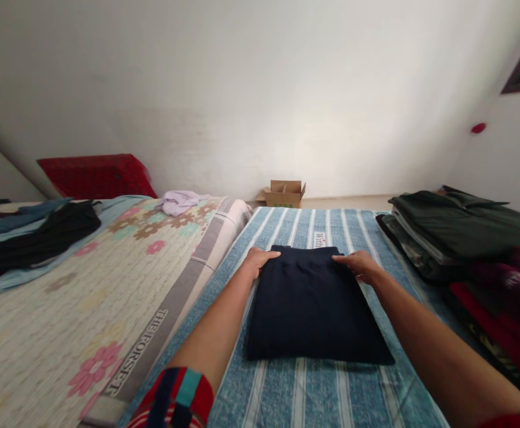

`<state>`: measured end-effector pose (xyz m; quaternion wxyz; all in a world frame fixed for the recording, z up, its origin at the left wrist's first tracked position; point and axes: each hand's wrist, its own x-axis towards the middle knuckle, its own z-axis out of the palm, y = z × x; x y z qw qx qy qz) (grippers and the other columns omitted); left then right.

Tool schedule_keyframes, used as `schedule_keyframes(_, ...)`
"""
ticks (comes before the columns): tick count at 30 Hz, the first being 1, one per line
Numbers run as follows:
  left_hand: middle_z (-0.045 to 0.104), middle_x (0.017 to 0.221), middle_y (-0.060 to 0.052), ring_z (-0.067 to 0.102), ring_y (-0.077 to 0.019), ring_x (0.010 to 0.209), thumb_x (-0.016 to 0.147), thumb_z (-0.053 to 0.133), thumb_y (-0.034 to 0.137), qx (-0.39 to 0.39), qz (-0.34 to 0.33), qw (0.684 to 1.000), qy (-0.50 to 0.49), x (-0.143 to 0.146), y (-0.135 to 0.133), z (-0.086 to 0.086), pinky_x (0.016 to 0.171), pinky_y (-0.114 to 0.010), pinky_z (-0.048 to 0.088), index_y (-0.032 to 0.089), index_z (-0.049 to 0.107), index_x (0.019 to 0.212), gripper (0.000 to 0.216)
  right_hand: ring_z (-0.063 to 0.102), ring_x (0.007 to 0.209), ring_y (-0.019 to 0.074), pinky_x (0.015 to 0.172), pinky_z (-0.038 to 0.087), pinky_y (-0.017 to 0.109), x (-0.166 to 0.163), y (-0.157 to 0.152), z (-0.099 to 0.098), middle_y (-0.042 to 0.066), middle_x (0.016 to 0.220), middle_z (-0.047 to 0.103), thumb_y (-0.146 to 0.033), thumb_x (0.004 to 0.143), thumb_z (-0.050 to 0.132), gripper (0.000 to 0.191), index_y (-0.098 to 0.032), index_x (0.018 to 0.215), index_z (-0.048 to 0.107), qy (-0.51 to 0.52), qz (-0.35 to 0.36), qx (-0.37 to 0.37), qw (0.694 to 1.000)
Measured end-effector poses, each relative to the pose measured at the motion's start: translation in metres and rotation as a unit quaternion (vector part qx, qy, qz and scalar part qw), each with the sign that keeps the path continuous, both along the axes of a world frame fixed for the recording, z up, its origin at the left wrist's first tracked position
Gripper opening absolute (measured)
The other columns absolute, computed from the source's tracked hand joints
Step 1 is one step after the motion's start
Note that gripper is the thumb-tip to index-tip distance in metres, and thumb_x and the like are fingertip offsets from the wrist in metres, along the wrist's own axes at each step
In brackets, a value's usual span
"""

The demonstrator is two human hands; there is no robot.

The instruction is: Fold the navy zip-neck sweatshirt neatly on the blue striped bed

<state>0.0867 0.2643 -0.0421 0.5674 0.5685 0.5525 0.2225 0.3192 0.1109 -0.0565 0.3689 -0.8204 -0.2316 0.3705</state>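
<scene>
A folded dark navy garment (313,309) lies flat on a blue-and-white striped mattress (313,392). My left hand (260,260) rests on the garment's far left corner, fingers stretched out flat. My right hand (360,265) rests on its far right corner, fingers likewise laid flat on the cloth. Both forearms reach forward along the garment's two sides. Neither hand grips anything.
A stack of folded dark green and red clothes (460,238) sits at the right. A floral mattress (85,297) at the left carries loose dark and blue clothes (32,238) and a lilac garment (179,201). A cardboard box (284,194) and a red cushion (94,176) stand by the wall.
</scene>
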Motion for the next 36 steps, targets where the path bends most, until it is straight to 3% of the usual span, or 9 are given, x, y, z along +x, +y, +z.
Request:
schedule_keyframes(9, 0.068, 0.060, -0.005, 0.068, -0.0245, 0.063, 0.050, 0.078, 0.018, -0.117, -0.045, 0.991, -0.047, 0.004, 0.012, 0.008, 0.063, -0.036, 0.057, 0.015, 0.062, 0.065, 0.021, 0.060, 0.073, 0.0118, 0.064, 0.052, 0.028, 0.004, 0.009, 0.001, 0.003, 0.092, 0.062, -0.029, 0.089, 0.056, 0.020, -0.013, 0.101, 0.058, 0.143, -0.019, 0.038, 0.989)
schedule_keyframes(14, 0.070, 0.067, -0.005, 0.067, -0.0200, 0.065, 0.056, 0.073, 0.018, -0.101, -0.072, 0.987, -0.103, -0.001, 0.001, 0.054, 0.069, -0.032, 0.056, 0.014, 0.065, 0.070, 0.017, 0.061, 0.061, 0.0130, 0.062, 0.051, 0.027, 0.005, -0.003, 0.040, 0.004, 0.073, 0.065, -0.012, 0.076, 0.064, 0.003, -0.012, 0.078, 0.060, 0.167, -0.007, 0.170, 0.971)
schedule_keyframes(16, 0.071, 0.073, -0.005, 0.066, -0.0188, 0.069, 0.055, 0.074, 0.018, -0.054, -0.091, 0.983, -0.149, -0.006, -0.006, 0.089, 0.073, -0.032, 0.054, 0.013, 0.067, 0.075, 0.022, 0.061, 0.060, 0.0133, 0.062, 0.051, 0.026, 0.008, -0.011, 0.071, 0.003, 0.071, 0.067, -0.012, 0.069, 0.068, 0.009, -0.013, 0.075, 0.062, 0.160, 0.001, 0.232, 0.959)
schedule_keyframes(19, 0.071, 0.083, -0.005, 0.065, -0.0198, 0.079, 0.053, 0.078, 0.020, 0.146, -0.153, 0.947, -0.242, -0.021, -0.023, 0.146, 0.082, -0.034, 0.050, 0.011, 0.068, 0.085, 0.035, 0.063, 0.069, 0.0143, 0.069, 0.050, 0.026, 0.007, -0.033, 0.117, 0.001, 0.079, 0.069, -0.019, 0.061, 0.076, 0.023, -0.016, 0.081, 0.065, 0.122, 0.030, 0.354, 0.927)
schedule_keyframes(22, 0.070, 0.088, -0.003, 0.064, -0.0207, 0.086, 0.058, 0.078, 0.027, 0.349, -0.194, 0.895, -0.201, -0.048, -0.054, 0.175, 0.087, -0.036, 0.047, 0.012, 0.068, 0.092, 0.038, 0.063, 0.080, 0.0168, 0.078, 0.050, 0.031, -0.009, -0.073, 0.133, -0.001, 0.087, 0.069, -0.025, 0.062, 0.078, 0.025, -0.021, 0.085, 0.067, -0.022, 0.091, 0.508, 0.856)
schedule_keyframes(25, 0.069, 0.084, 0.000, 0.063, -0.0215, 0.086, 0.065, 0.072, 0.031, 0.493, -0.190, 0.848, -0.041, -0.085, -0.094, 0.146, 0.085, -0.034, 0.050, 0.019, 0.068, 0.092, 0.030, 0.063, 0.086, 0.0193, 0.080, 0.050, 0.033, -0.037, -0.128, 0.101, 0.001, 0.091, 0.068, -0.026, 0.072, 0.070, 0.017, -0.025, 0.089, 0.067, -0.200, 0.159, 0.484, 0.837)
schedule_keyframes(31, 0.069, 0.096, -0.006, 0.062, -0.0168, 0.094, 0.083, 0.035, 0.006, 0.631, -0.342, 0.694, 0.057, -0.146, -0.162, 0.009, 0.089, -0.031, 0.049, 0.021, 0.065, 0.097, 0.036, 0.055, 0.112, 0.0223, 0.099, 0.041, 0.043, -0.085, -0.210, -0.013, 0.008, 0.116, 0.063, -0.015, 0.085, 0.046, 0.033, -0.027, 0.113, 0.060, -0.415, 0.390, 0.314, 0.760)
schedule_keyframes(33, 0.068, 0.100, -0.008, 0.061, -0.0167, 0.099, 0.082, 0.030, 0.002, 0.646, -0.340, 0.678, 0.082, -0.155, -0.172, -0.013, 0.092, -0.032, 0.048, 0.019, 0.064, 0.100, 0.042, 0.052, 0.118, 0.0218, 0.101, 0.040, 0.044, -0.091, -0.221, -0.031, 0.009, 0.120, 0.061, -0.013, 0.087, 0.042, 0.037, -0.026, 0.120, 0.056, -0.453, 0.394, 0.270, 0.753)
schedule_keyframes(36, 0.067, 0.107, -0.009, 0.059, -0.0176, 0.105, 0.082, 0.031, 0.003, 0.642, -0.347, 0.674, 0.113, -0.159, -0.176, -0.014, 0.095, -0.034, 0.047, 0.018, 0.063, 0.104, 0.041, 0.048, 0.122, 0.0222, 0.102, 0.039, 0.045, -0.092, -0.227, -0.037, 0.010, 0.125, 0.059, -0.013, 0.088, 0.042, 0.041, -0.024, 0.126, 0.051, -0.478, 0.396, 0.238, 0.748)
